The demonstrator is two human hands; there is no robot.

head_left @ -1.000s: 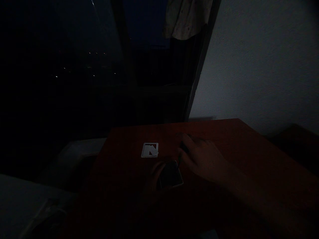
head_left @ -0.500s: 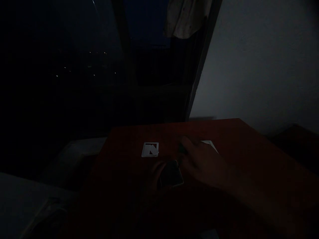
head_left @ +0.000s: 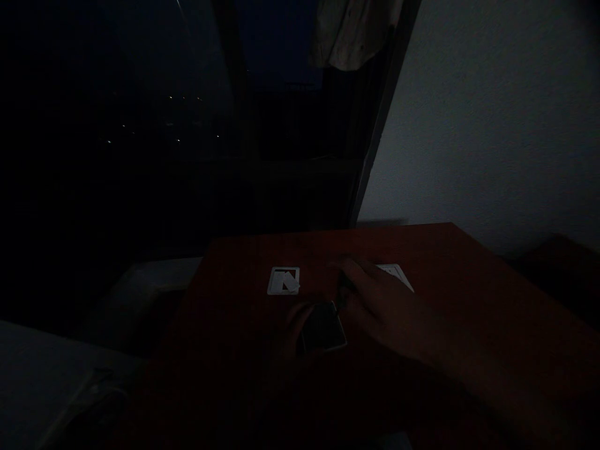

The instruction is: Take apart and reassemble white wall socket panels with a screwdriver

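Observation:
The light is very dim. My left hand [head_left: 288, 331] is closed round the left side of a dark squarish object [head_left: 323, 326] with a thin pale rim, which sits low over the table. My right hand [head_left: 379, 300] pinches a slim dark green tool [head_left: 341, 303] that points down to the object's upper right corner. Its exact kind is lost in the dark. Beyond my left hand lies a white square frame [head_left: 269, 287] with pale flat pieces across its opening. Partly hidden behind my right hand is another white flat piece [head_left: 398, 272].
Everything rests on a reddish-brown table [head_left: 253, 250]. A pale wall [head_left: 487, 125] rises at the right. Behind the table is a dark window [head_left: 159, 119] with small lights outside, and a hanging cloth [head_left: 354, 37] is at its top.
My right hand has shifted and turned slightly at the object's corner, uncovering the white flat piece behind it. My left hand and the dark object stay in place.

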